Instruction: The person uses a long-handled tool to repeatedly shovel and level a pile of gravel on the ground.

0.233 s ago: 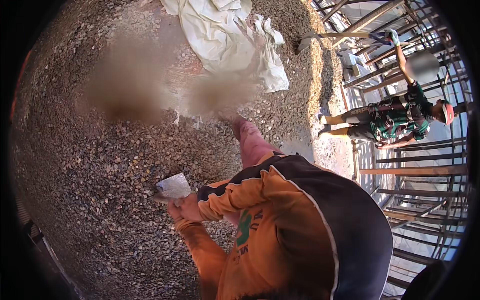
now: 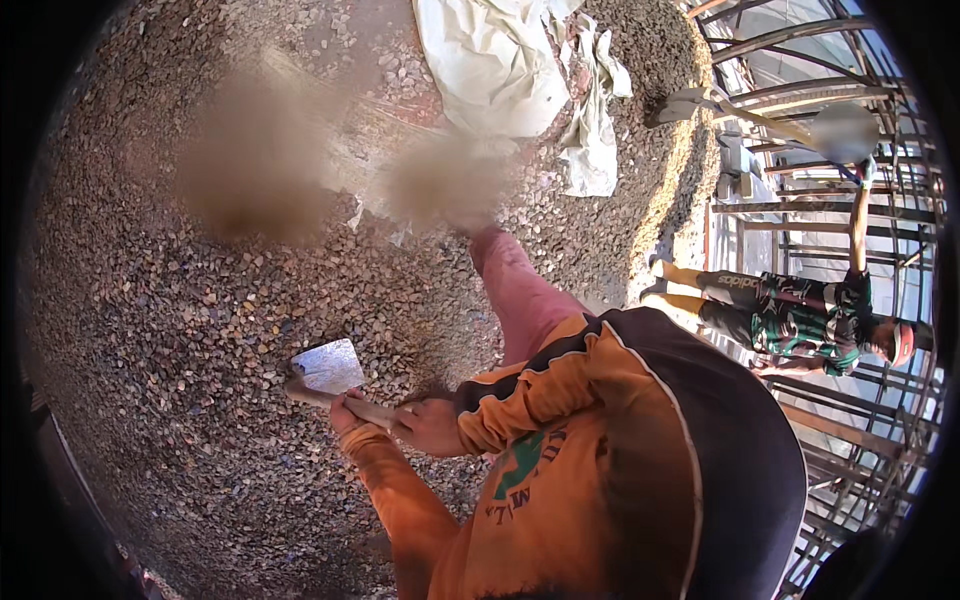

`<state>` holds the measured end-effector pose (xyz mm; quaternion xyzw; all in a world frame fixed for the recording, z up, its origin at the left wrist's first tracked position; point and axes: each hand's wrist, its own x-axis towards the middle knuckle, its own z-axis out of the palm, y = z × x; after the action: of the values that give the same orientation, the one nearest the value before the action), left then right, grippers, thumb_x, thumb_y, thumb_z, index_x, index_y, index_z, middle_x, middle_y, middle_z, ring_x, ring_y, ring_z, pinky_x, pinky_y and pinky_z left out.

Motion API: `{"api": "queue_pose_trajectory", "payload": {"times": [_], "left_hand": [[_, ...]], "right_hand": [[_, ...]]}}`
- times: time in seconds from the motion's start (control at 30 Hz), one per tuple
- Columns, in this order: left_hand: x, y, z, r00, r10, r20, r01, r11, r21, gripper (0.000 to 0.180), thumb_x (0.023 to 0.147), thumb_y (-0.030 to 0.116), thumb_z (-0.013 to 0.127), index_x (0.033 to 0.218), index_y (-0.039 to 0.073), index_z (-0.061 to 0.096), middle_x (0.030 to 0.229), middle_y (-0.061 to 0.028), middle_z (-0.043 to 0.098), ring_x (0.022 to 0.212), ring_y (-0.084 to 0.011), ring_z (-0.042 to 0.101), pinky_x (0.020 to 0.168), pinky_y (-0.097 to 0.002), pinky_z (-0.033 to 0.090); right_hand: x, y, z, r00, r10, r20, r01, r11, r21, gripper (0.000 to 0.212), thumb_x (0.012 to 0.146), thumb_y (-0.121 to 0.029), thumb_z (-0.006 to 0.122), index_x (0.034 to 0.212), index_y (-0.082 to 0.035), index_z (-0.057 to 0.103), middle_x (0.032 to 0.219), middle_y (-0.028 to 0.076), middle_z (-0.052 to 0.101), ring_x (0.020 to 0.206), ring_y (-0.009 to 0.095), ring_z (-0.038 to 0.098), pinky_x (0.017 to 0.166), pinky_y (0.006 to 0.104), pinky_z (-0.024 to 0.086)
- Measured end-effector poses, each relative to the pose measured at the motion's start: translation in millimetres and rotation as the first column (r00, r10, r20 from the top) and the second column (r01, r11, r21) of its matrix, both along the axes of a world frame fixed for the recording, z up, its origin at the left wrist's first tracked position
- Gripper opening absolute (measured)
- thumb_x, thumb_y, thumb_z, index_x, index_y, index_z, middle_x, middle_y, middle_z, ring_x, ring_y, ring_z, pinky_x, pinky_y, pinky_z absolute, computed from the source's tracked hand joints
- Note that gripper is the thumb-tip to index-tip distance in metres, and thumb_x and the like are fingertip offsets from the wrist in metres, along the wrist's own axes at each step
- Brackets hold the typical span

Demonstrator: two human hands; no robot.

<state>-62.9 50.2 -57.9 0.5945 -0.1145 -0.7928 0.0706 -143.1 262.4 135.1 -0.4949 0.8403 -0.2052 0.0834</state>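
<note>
A hoe [image 2: 330, 366] with a flat, shiny metal blade and a wooden handle lies across the gravel [image 2: 240, 350], left of the middle. My left hand [image 2: 350, 412] is closed round the handle close to the blade. Further back along the same handle, my right hand [image 2: 432, 426] is closed on it too, with a gap between the two hands. The blade's face shows bright, and it is at or just above the stones; I cannot tell whether it touches them.
A pale crumpled sheet [image 2: 500, 70] lies on the gravel ahead. My pink-clad leg [image 2: 525, 290] stands before me. At the right, a co-worker [image 2: 790, 320] in a red cap holds a long-handled tool [image 2: 690, 105] near a metal-and-wood framework [image 2: 830, 215]. Two blurred patches hide some ground.
My hands have moved apart along the handle, and the hoe's blade has shifted slightly left. The view has turned a little. The co-worker's arm and tool handle have changed position.
</note>
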Motion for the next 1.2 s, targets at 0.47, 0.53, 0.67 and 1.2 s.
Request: {"api": "queue_pose_trajectory", "payload": {"times": [0.47,0.53,0.67,1.2], "left_hand": [[-89,79,42,0.851,0.503,0.151,-0.416,0.821,-0.391,0.014,0.074,0.007,0.063,0.075,0.003,0.05,0.061,-0.0068,0.05,0.049,-0.0169,0.049,0.045,-0.0298,0.045],[-69,10,58,0.857,0.505,0.107,-0.349,0.719,-0.601,0.016,0.075,0.01,0.064,0.078,0.003,0.05,0.06,-0.0046,0.048,0.047,-0.0137,0.047,0.044,-0.0278,0.044],[-38,-123,91,0.917,0.378,0.126,-0.077,0.478,-0.875,0.028,0.074,0.005,0.06,0.097,0.001,0.044,0.075,-0.0099,0.055,0.057,-0.0162,0.055,0.047,-0.0284,0.05],[-91,-155,44,0.905,0.28,0.32,0.086,0.615,-0.784,0.039,0.073,-0.003,0.057,0.102,0.004,0.033,0.07,-0.0135,0.051,0.042,-0.0199,0.048,0.035,-0.0333,0.04]], "right_hand": [[-122,118,-92,0.68,-0.115,0.724,-0.424,0.744,0.516,0.055,0.067,-0.021,0.066,0.116,-0.007,0.049,0.088,0.016,0.063,0.078,0.032,0.062,0.07,0.0419,0.049],[-98,50,-130,0.594,-0.054,0.803,-0.471,0.786,0.401,0.052,0.066,-0.029,0.068,0.11,-0.007,0.053,0.079,0.018,0.063,0.077,0.034,0.062,0.07,0.0424,0.048],[-63,-95,-154,0.598,0.077,0.797,-0.403,0.889,0.217,0.048,0.068,-0.037,0.068,0.102,-0.005,0.058,0.084,0.02,0.063,0.075,0.034,0.062,0.07,0.0423,0.048],[-50,-113,-109,0.516,-0.232,0.825,-0.265,0.872,0.411,0.053,0.073,-0.041,0.063,0.099,0.004,0.054,0.082,0.025,0.062,0.076,0.04,0.062,0.069,0.0435,0.048]]}}
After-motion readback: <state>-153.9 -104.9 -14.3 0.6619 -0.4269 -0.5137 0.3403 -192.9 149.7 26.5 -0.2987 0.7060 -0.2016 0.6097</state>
